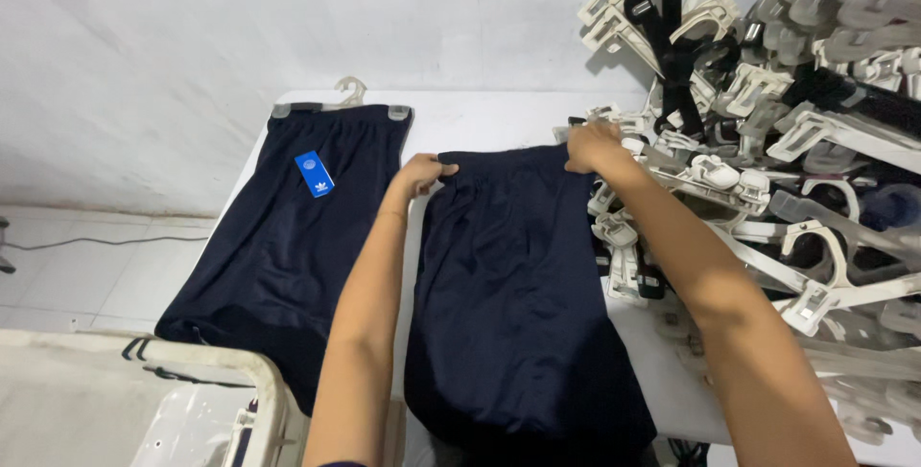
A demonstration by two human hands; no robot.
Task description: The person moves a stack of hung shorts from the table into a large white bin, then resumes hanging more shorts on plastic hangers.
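Dark shorts (518, 275) flat on table (480, 122), centre, waistband far. Left hand (422, 175) pinching left waistband corner; right hand (593, 146) gripping right corner, fingers closed. Probably light, limp, slippery knit; best held at waistband. Hanger pile (767, 141) right.

A garment packing workroom: a heap of plastic clip hangers (767, 131) beside a white table (480, 117) of dark shorts (288, 237).
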